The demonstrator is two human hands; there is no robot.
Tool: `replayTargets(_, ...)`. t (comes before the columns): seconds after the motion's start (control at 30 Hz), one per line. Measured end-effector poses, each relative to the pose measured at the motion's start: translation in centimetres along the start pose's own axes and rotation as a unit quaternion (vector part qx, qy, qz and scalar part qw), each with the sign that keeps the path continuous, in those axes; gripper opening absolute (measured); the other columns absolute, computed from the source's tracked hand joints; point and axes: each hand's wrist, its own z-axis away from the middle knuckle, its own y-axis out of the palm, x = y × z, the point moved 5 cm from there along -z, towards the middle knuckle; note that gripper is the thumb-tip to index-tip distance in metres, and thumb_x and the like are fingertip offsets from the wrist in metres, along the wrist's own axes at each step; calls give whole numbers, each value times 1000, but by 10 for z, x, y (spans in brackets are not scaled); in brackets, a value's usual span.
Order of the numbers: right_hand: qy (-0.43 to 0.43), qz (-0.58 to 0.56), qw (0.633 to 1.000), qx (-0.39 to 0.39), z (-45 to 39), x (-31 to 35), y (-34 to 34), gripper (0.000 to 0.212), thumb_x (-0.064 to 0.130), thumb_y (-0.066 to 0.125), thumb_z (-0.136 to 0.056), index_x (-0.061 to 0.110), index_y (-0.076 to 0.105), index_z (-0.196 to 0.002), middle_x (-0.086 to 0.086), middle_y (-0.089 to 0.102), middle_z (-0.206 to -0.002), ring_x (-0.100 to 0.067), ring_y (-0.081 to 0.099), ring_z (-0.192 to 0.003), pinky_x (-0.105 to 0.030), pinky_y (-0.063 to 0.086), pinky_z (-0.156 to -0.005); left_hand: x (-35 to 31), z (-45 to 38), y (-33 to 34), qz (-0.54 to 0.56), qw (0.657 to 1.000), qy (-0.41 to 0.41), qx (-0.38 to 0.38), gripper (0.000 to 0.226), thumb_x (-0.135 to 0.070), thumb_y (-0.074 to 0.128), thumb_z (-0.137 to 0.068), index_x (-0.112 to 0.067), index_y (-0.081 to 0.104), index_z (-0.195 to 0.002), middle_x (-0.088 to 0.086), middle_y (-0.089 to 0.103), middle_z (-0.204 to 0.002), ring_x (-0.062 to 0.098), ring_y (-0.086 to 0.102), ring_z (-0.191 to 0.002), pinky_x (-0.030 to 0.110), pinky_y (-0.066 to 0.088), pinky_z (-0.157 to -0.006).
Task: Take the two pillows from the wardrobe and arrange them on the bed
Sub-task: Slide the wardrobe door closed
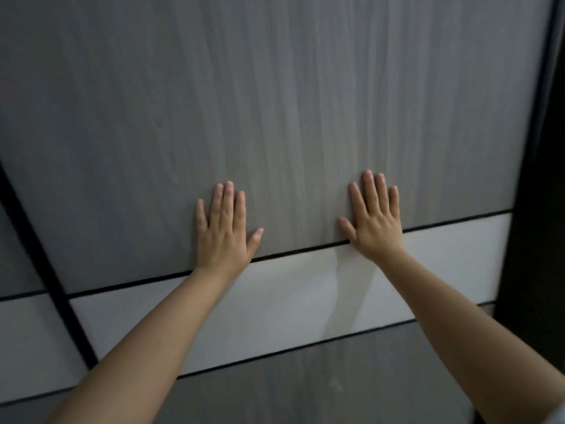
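Two bare hands press flat against a closed wardrobe door (275,102), a large panel of grey wood grain that fills most of the view. The left hand (224,231) lies palm down with fingers spread and straight, gripping nothing. The right hand (374,220), just beside it and level with it, is spread flat the same way, also holding nothing. Both wrists cross a thin dark seam where the grey panel meets a pale white band (290,301) running crosswise below the hands. Under that band, nearer the elbows, another grey panel (336,387) begins. To the left of the left hand, a black vertical gap (46,261) separates this door from a neighbouring one. Beyond the right hand, a dark edge (538,209) borders the door. The wardrobe is shut, so its contents cannot be seen; the pillows and the bed are out of view.
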Motion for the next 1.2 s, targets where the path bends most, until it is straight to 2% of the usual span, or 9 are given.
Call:
replayTargets(0.17, 116, -31, 993, -15, 11, -39, 3, 74, 46, 21, -84, 2, 22, -143, -25, 16, -153, -43, 11, -142, -56, 11, -115, -48, -18, 17, -23, 998, 51, -3, 66, -40, 36, -78, 8, 62, -115, 29, 64, -118, 42, 62, -108, 67, 48, -77)
replayTargets(0.27, 167, -68, 983, -19, 18, -49, 13, 72, 37, 34, -86, -1, 15, -144, -26, 8, -154, -43, 2, -142, -56, 6, -115, -77, -28, 25, -13, 997, 64, -32, 66, -41, 32, -78, 3, 63, -117, 23, 65, -120, 36, 59, -115, 62, 51, -80)
replayTargets(0.53, 181, -76, 980, 8, 20, -120, 17, 76, 41, 30, -84, 4, 4, -145, -24, -7, -155, -39, -12, -142, -49, -8, -116, -148, -51, 32, -21, 994, 80, -72, 65, -42, 26, -80, -7, 61, -122, 12, 65, -125, 26, 61, -117, 51, 53, -89)
replayTargets(0.7, 145, -46, 988, 13, 20, -165, 15, 83, 56, 14, -79, 6, 7, -145, -24, -1, -155, -39, -7, -143, -50, -6, -116, -189, -64, 34, -19, 997, 53, -44, 66, -41, 29, -80, 1, 60, -120, 20, 64, -124, 33, 61, -115, 58, 51, -85)
replayTargets(0.8, 41, -26, 999, -11, 23, -182, 12, 72, 47, 31, -84, 3, 30, -140, -27, 24, -149, -40, 10, -140, -54, -1, -114, -214, -62, 41, -7, 1000, 2, -1, 68, -39, 34, -79, 11, 58, -118, 30, 61, -122, 43, 59, -113, 68, 46, -81)
replayTargets(0.9, -67, -17, 996, -54, 23, -192, 5, 57, 39, 44, -84, 4, 50, -129, -20, 44, -140, -23, 16, -143, -32, -22, -114, -244, -53, 49, 14, 998, -34, 44, 67, -39, 64, -74, 15, 59, -114, 36, 61, -118, 49, 59, -108, 71, 45, -77)
replayTargets(1.0, -125, 14, 991, -51, 22, -207, -2, 47, 32, 48, -83, 10, 58, -123, -15, 61, -129, -32, 54, -122, -30, -17, -114, -263, -48, 48, 19, 991, -111, 75, 83, -30, 88, -58, 21, 56, -114, 42, 56, -118, 56, 55, -109, 71, 43, -80)
replayTargets(1.07, -138, 12, 989, -48, 23, -222, -6, 44, 31, 46, -84, 12, 59, -122, -12, 63, -126, -33, 56, -119, -29, -20, -114, -268, -48, 46, 2, 989, -137, 57, 85, -26, 85, -65, 23, 46, -123, 45, 45, -128, 59, 44, -119, 69, 38, -93)
replayTargets(1.2, -127, -10, 991, -42, 25, -251, -8, 47, 32, 38, -84, 13, 59, -122, -12, 63, -126, -22, 32, -123, -29, -21, -114, -266, -44, 54, -9, 986, -151, 76, 83, -37, 53, -93, 9, 8, -145, 30, 3, -154, 43, 2, -144, 47, 5, -119)
